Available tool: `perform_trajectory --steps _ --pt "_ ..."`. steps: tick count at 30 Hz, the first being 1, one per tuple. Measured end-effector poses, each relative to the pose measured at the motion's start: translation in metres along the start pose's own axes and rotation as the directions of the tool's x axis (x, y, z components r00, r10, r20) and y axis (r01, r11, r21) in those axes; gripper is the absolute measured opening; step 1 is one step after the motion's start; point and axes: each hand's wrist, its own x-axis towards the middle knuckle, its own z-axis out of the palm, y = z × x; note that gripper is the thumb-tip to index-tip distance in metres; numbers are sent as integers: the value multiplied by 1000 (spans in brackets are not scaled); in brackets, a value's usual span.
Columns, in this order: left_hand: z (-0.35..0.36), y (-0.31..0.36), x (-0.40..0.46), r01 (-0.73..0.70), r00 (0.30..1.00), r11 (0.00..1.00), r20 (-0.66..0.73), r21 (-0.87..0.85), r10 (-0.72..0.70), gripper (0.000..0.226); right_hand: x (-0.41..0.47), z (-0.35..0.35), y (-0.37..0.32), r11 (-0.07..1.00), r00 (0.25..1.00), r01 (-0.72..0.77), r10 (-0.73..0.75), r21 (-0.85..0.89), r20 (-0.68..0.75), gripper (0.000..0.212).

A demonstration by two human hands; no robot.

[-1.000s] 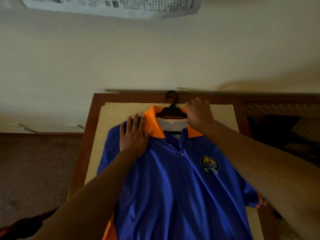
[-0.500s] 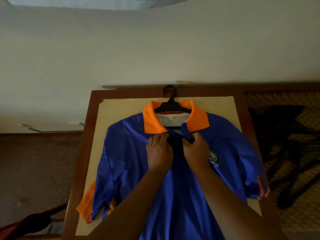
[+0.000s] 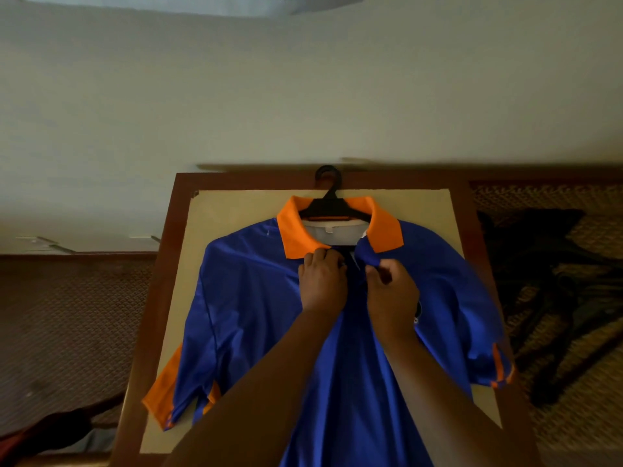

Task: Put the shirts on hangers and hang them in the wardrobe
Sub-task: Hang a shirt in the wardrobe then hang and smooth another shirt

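With the blue shirt (image 3: pixel 256 298) lying on the table (image 3: pixel 215 217) over its hanger (image 3: pixel 332 210), the left hand (image 3: pixel 322 284) and right hand (image 3: pixel 392 291) each pinch a placket edge just beyond their fingertips (apparently buttoning), so next comes closing it, then lifting by the hook.

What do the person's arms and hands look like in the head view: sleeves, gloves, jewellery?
Both forearms are bare for as much as the frame shows; no sleeve cuff is visible. The left hand and right hand wear no gloves. No watch, bracelet or ring is visible, though the dim light could hide small items on the fingers.
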Motion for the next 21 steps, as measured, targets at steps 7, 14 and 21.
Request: perform_trajectory --steps 7,14,21 --pt "-23 4 -15 233 971 887 53 -400 -231 7 -8 -4 -7 977 986 156 -163 -148 -36 23" --pt "-32 15 -30 395 908 660 164 -640 -385 7 -15 5 -13 978 982 189 -191 -82 -11 7" --pt "-29 11 -32 407 902 626 185 -665 -390 6 -10 12 -11 827 904 -427 396 366 158 16"
